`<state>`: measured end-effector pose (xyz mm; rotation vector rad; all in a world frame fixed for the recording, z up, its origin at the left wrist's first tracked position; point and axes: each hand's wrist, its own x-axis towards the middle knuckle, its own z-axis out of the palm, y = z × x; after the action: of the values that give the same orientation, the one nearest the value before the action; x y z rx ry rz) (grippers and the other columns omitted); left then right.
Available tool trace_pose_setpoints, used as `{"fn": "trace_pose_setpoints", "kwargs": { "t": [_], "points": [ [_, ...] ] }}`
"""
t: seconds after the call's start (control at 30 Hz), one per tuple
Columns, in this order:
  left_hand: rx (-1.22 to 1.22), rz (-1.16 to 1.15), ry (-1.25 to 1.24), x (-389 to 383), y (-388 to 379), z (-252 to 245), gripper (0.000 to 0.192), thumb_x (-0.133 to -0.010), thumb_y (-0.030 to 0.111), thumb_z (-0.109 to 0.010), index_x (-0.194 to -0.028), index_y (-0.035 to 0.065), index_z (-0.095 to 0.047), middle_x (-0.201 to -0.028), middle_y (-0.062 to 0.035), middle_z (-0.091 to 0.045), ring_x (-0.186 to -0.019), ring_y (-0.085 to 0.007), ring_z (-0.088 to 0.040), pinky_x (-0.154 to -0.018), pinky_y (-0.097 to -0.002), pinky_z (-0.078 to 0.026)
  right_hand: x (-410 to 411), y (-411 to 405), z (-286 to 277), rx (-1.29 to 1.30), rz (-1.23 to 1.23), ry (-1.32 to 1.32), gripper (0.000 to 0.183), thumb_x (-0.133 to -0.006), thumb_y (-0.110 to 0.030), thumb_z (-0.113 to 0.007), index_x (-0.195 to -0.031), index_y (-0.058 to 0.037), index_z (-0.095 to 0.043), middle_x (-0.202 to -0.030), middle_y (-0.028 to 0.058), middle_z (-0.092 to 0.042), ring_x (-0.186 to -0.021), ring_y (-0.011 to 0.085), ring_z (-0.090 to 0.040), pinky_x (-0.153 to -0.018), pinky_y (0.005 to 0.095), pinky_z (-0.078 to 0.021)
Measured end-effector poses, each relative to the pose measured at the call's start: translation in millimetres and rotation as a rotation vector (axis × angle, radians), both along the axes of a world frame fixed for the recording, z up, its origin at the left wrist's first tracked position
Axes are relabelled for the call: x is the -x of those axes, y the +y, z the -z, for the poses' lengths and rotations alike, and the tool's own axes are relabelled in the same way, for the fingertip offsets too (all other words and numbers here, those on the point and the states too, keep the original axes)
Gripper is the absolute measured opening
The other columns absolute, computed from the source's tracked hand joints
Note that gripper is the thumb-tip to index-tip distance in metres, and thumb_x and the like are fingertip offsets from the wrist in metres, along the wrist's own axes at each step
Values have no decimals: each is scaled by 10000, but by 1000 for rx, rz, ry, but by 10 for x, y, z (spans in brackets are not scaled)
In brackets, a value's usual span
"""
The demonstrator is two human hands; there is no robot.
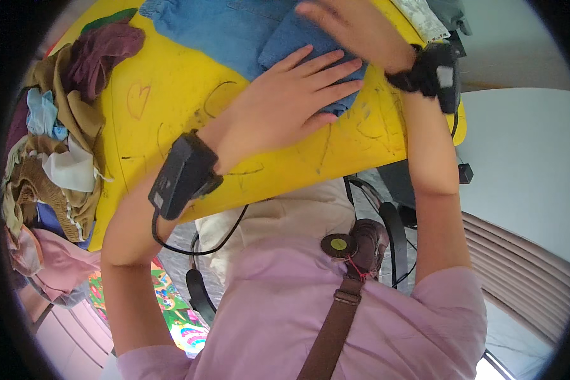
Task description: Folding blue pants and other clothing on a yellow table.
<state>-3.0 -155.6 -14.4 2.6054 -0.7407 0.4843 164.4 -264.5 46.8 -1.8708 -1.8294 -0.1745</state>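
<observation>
A blue denim garment (223, 28) lies on the yellow tabletop (180, 95), with a darker folded section (285, 40) on its right side. My left hand (289, 99) rests flat on the near edge of that section, palm down, fingers spread, gripping nothing. Above the fold is my right hand (356, 31), blurred and partly cut off by the top of the view. Its thumb side stretches out to the left, and no object shows in it. Whether it touches the cloth is unclear. Each wrist wears a strapped black device.
A heap of mixed clothes (71, 142) covers the table's left edge, with a maroon cloth (104, 52) at its top. White patterned fabric (422, 19) lies at the upper right. A black cable (209, 252) loops from the left wrist device. Chair armrests (393, 237) flank my lap.
</observation>
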Motion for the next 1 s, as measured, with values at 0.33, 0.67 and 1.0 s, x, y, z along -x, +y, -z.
{"fn": "trace_pose_setpoints", "kwargs": {
  "t": [0.33,0.67,1.0],
  "points": [
    [-61,-45,202,90,-105,-261,673,-841,324,-641,-1451,153,-415,-1552,-118,-316,-1435,-332,-272,-1157,-558,-172,-359,23,443,261,72,19,546,-1037,-423,-341,-1433,-62,-443,-1536,184,-337,-1446,329,-263,-1188,474,-149],
    [-116,-59,105,108,-172,-284,644,-847,288,-625,-1444,160,-421,-1571,-76,-295,-1439,-301,-278,-1161,-553,-187,-869,154,480,287,239,-190,649,-1024,-477,-312,-1468,-6,-347,-1548,218,-286,-1453,332,-235,-1194,388,-176],
    [-118,-47,108,119,-107,-157,613,-897,372,-563,-1429,100,-424,-1546,-140,-315,-1428,-344,-280,-1153,-557,-186,-552,24,487,196,-25,-91,635,-1029,-456,-346,-1505,-38,-288,-1569,245,-211,-1459,375,-198,-1193,441,-145]
  ]
}}
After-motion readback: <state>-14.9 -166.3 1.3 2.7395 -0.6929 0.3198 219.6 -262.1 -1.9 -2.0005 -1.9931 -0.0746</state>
